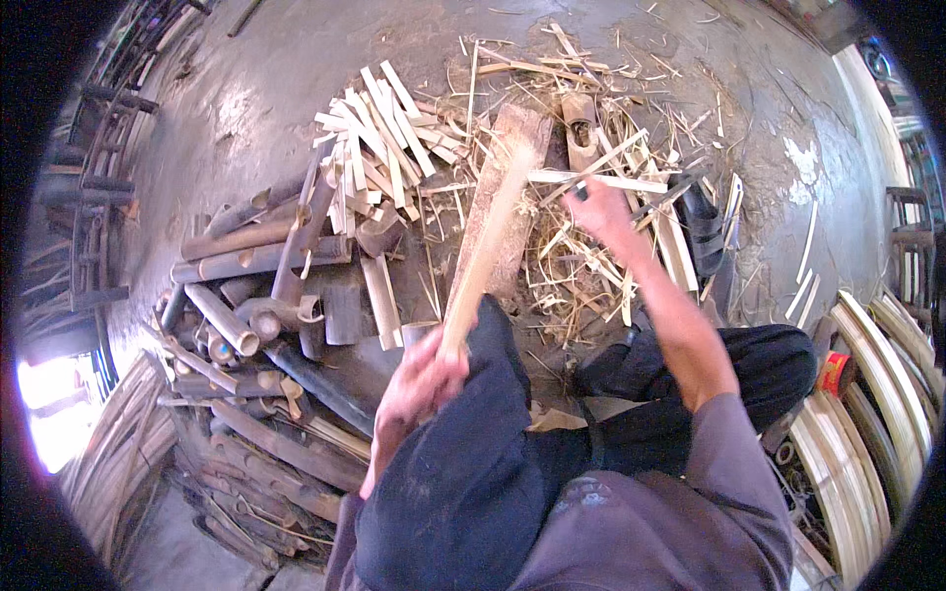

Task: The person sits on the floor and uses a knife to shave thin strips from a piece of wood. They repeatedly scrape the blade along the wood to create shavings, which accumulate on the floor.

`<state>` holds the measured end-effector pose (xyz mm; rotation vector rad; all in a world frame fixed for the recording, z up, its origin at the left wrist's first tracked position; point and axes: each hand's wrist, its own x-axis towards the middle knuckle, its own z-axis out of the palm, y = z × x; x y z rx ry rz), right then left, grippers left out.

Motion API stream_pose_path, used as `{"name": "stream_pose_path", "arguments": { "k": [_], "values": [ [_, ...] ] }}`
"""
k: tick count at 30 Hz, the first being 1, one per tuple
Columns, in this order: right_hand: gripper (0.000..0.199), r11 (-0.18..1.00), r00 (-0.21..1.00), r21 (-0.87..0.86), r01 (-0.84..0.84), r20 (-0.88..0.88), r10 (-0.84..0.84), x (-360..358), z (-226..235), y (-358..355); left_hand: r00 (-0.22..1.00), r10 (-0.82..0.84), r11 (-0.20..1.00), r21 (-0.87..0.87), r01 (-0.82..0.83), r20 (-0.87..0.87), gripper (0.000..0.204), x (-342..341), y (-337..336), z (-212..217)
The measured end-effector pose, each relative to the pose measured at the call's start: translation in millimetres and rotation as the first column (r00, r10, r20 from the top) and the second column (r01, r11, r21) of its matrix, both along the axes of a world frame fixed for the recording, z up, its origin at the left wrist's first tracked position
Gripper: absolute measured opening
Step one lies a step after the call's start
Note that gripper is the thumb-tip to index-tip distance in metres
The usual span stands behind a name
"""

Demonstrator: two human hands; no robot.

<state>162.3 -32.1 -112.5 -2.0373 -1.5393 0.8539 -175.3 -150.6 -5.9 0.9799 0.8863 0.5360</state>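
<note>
My left hand [431, 379] is closed round the near end of a long, pale bamboo strip [483, 251]. The strip slants up and away over a worn wooden board [517, 138], its far end smeared by motion. Beyond and to the right, my right hand [601, 210] is closed in a fist. A dark handle end [580, 191] shows at its thumb side; I cannot make out the rest of that tool among the strips behind it. Bamboo shavings [581, 261] lie beside the board, below my right hand.
A heap of cut pale slats [394, 138] lies at the far left of the board. Bamboo tube pieces [266, 256] are piled to the left. A hollowed bamboo piece [581, 133] stands by the board's far end. Long split bamboo [838, 463] lies at the right.
</note>
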Motion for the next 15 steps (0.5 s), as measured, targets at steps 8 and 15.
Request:
{"name": "stream_pose_path", "arguments": {
  "k": [8, 15],
  "values": [
    [0.026, 0.907, 0.896, 0.058, -0.418, 0.192, 0.4, -53.1, 35.5, -66.2, 0.964, 0.243, 0.943, -0.262, -0.207, 0.112, 0.043, 22.5, 37.5, -37.7],
    [0.03, 0.813, 0.797, 0.186, -0.552, 0.405, 0.448, -35.1, 22.3, -38.9, 0.982, 0.181, 0.963, -0.212, -0.166, 0.053, 0.043, 24.4, 41.3, -12.4]
  ]
}}
